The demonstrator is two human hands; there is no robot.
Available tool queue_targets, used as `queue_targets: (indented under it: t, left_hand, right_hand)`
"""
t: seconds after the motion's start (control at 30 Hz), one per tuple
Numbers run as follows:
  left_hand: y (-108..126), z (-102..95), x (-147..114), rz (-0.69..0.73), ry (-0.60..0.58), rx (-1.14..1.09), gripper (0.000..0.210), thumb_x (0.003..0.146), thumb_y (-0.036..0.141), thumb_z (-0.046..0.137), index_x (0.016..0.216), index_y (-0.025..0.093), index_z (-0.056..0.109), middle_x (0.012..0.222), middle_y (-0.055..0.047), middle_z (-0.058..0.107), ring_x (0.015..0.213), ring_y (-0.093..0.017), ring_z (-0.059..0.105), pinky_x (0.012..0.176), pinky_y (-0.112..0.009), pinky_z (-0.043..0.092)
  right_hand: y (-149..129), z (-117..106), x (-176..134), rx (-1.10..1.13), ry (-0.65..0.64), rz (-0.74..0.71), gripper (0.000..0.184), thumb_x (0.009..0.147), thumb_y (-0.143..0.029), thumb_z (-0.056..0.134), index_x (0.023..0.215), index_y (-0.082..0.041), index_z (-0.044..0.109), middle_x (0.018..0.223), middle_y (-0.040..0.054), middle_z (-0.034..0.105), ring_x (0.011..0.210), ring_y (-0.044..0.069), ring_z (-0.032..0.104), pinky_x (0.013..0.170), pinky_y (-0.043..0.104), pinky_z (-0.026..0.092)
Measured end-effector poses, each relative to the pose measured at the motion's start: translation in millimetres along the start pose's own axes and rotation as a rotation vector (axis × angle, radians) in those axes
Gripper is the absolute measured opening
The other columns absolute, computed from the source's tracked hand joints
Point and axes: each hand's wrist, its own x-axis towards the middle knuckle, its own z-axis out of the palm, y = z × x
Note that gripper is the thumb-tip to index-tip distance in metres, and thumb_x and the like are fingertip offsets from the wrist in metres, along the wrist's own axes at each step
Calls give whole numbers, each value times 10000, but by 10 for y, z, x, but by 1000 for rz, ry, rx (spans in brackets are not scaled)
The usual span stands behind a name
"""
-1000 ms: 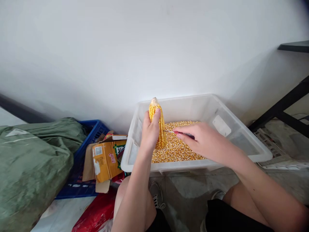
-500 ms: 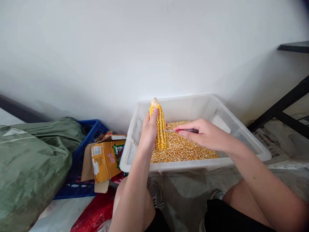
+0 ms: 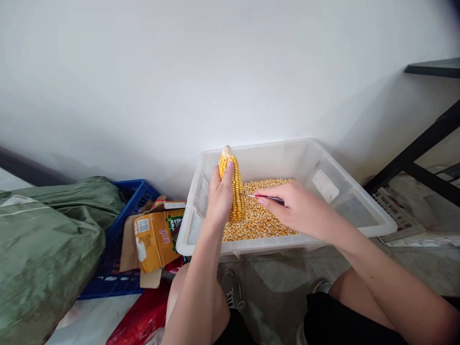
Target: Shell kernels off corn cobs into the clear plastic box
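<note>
Cardboard (image 3: 154, 239) lies at about eight o'clock from the bin (image 3: 273, 243). The left hand (image 3: 220, 196) wraps the corn cob (image 3: 237, 191), pale end towards twelve, seemingly steadying it above loose kernels (image 3: 264, 225). At three o'clock, the right hand (image 3: 304, 208) pinches a slim tool (image 3: 275, 198), probably for fine control.

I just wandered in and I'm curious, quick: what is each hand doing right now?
Left hand: closed around a corn cob.
Right hand: closed on a thin tool.
</note>
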Motion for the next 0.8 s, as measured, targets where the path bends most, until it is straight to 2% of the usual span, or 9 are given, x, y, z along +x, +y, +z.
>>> queue_targets:
  t: [0.13,0.27,0.33,0.4,0.5,0.67,0.8]
  left_hand:
    - [-44,-51,28,-91,-59,-128,469,900,656,440,1039,228,571,779,-67,601,744,-207,620,647,-330,501]
    - [-41,-46,32,-120,-82,-152,477,898,664,434,1031,231,586,739,-59,586,730,-210,619,650,-335,497]
    - [-16,-14,15,-71,-48,-91,443,904,640,455,1008,230,584,774,-58,593,754,-205,605,676,-337,493]
    - [20,32,-14,-1,-13,1,406,905,615,489,986,226,574,833,-56,602,790,-199,586,713,-335,477]
    - [72,93,-58,78,10,103,378,906,593,514,973,224,557,876,-42,605,812,-192,557,734,-329,438]
    - [107,93,-76,122,24,151,341,920,553,519,1001,223,552,894,-40,605,812,-187,540,726,-324,417]
    - [105,64,-65,130,36,163,333,923,542,520,999,220,547,896,-41,604,822,-191,541,720,-323,415]
  right_hand:
    - [235,-43,125,210,-78,0,394,954,-417,479,1200,-222,717,1005,55,738,774,162,619,687,289,450]
    - [248,-78,116,208,-114,7,425,943,-448,490,1238,-225,701,978,52,742,756,164,612,660,289,440]
    - [116,-69,36,73,-72,14,378,965,-390,460,1173,-221,727,900,49,739,678,152,590,613,284,399]
    - [-54,-40,-58,-145,-1,24,347,976,-304,428,1013,-202,758,792,55,720,615,149,564,578,292,337]
    - [-225,12,-132,-388,47,42,320,954,-207,428,845,-184,728,707,62,682,593,158,547,561,310,270]
    - [-146,69,-40,-357,-19,-26,294,937,-165,425,712,-175,615,623,28,597,537,119,462,537,307,221]
    - [-90,117,23,-288,-9,-39,295,933,-168,414,676,-181,556,582,1,524,515,105,385,529,306,197]
